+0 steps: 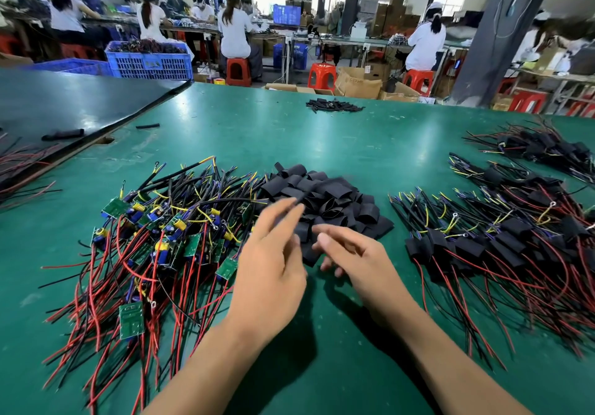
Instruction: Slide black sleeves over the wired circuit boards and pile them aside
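The left hand spreads its fingers, straight and motion-blurred, over the heap of black sleeves. The right hand curls its fingers at the heap's near edge; whether they pinch a sleeve is unclear. On the green table, bare wired circuit boards lie left of the heap and sleeved boards lie right.

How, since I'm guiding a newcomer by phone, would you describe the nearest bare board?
On the green table, take the left pile of unsleeved boards with red and black wires. At its near edge lies one board, flat. Unlike its neighbours, it shows a bare green face and sits apart from the cluster.
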`<state>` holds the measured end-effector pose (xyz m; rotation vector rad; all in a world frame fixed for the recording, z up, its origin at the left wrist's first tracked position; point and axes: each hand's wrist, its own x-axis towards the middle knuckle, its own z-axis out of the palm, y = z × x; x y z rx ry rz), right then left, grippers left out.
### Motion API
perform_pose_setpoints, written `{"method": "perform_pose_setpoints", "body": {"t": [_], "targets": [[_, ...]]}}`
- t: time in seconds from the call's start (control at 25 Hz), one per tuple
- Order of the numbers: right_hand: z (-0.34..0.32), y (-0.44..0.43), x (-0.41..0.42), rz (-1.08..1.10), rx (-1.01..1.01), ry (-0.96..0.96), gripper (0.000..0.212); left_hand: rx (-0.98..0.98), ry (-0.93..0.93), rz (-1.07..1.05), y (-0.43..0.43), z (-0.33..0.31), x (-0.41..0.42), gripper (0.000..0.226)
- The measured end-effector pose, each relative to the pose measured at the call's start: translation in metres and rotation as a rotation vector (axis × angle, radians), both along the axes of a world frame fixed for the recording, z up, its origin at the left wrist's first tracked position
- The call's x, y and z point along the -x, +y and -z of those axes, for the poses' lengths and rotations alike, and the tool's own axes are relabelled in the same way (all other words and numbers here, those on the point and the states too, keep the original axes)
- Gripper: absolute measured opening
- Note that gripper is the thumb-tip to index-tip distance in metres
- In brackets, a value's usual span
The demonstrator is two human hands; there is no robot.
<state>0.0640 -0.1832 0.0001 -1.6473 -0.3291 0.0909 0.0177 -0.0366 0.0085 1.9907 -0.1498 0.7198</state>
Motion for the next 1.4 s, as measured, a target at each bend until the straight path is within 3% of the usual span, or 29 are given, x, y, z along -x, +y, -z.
{"method": "perform_pose_setpoints", "body": {"t": [0.24,0.32,0.52,0.68,0.84,0.96,1.16,1.4], "targets": [[-0.002,0.000,-0.004,0.049,-0.290,0.064,0.017,-0.042,0.092,0.238,-0.018,0.012,0.005,0.051],[-0.006,-0.002,-0.004,0.090,-0.334,0.076,0.016,0.014,0.111,0.198,-0.021,0.014,0.006,0.051],[-0.015,-0.010,-0.012,0.222,-0.426,0.134,0.024,0.106,0.118,-0.099,-0.013,0.008,0.003,0.024],[-0.020,-0.015,-0.013,0.219,-0.490,0.212,0.025,0.166,0.157,-0.087,-0.008,0.002,0.004,0.008],[-0.022,-0.007,-0.007,0.057,-0.436,0.283,0.023,0.225,0.346,0.244,-0.015,-0.002,0.009,0.006],[-0.024,-0.006,-0.003,-0.030,-0.418,0.276,0.025,0.262,0.417,0.351,-0.015,-0.002,0.009,0.007],[-0.023,-0.008,-0.003,-0.134,-0.432,0.246,0.028,0.350,0.407,0.238,-0.014,-0.004,0.008,0.023],[-0.018,-0.005,0.001,-0.181,-0.201,0.009,0.025,0.423,0.313,0.194,-0.015,-0.007,0.007,0.038]]}}
